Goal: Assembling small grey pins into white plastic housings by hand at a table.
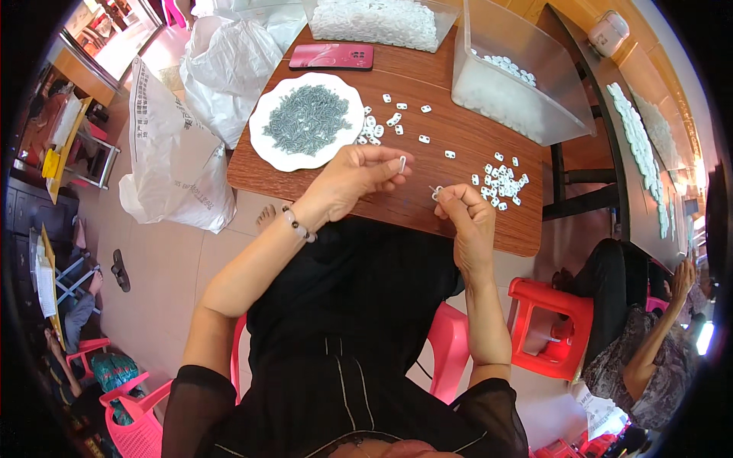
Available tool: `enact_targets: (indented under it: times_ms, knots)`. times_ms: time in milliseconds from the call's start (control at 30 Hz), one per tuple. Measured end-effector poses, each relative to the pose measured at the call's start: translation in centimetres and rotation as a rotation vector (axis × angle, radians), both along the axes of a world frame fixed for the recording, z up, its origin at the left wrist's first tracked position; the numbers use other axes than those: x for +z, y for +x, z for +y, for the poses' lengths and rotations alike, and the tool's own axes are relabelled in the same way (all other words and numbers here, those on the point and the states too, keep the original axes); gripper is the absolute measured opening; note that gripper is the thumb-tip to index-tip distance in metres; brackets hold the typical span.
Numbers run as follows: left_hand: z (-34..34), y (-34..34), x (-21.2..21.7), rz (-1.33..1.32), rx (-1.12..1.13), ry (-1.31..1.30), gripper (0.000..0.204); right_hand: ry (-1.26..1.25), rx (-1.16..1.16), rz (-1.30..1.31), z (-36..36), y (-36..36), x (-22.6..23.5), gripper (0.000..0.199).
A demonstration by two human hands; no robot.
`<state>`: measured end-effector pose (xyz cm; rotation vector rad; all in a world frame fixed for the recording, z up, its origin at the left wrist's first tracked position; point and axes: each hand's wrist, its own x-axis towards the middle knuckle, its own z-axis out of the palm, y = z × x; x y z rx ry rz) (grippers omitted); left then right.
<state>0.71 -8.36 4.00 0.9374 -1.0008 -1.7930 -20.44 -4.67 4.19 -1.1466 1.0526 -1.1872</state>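
Above the table's near edge, my left hand (353, 180) pinches a small white plastic piece (402, 162) between thumb and fingertips. Facing it, my right hand (469, 219) closes on another small white piece (436, 194), from which a thin metal pin sticks out toward the left hand. The two pieces are apart. By my left hand stands a white scalloped plate (263, 145), heaped with small grey metal pins (305, 118). A pile of white two-holed plastic pieces (500, 182) lies beyond my right hand, and more loose pieces (372, 131) are scattered right of the plate.
A pink phone (330, 56) lies behind the plate. Clear bins of white pieces (527, 107) stand along the far side. White sacks (172, 153) are on the floor at left. A red stool (550, 328) and a seated person (645, 359) are at right.
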Motion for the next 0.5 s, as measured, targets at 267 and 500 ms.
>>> enact_targets:
  times_ms: [267, 500]
  knots:
    - [3.4, 0.2, -0.7, 0.218, -0.018, 0.189, 0.023, 0.025, 0.048, -0.021, 0.7, 1.4, 0.6, 0.010]
    - [4.1, 0.3, -2.0, 0.330, 0.034, 0.259, 0.021, 0.032, 0.092, 0.010, 1.2, 1.8, 0.8, 0.009]
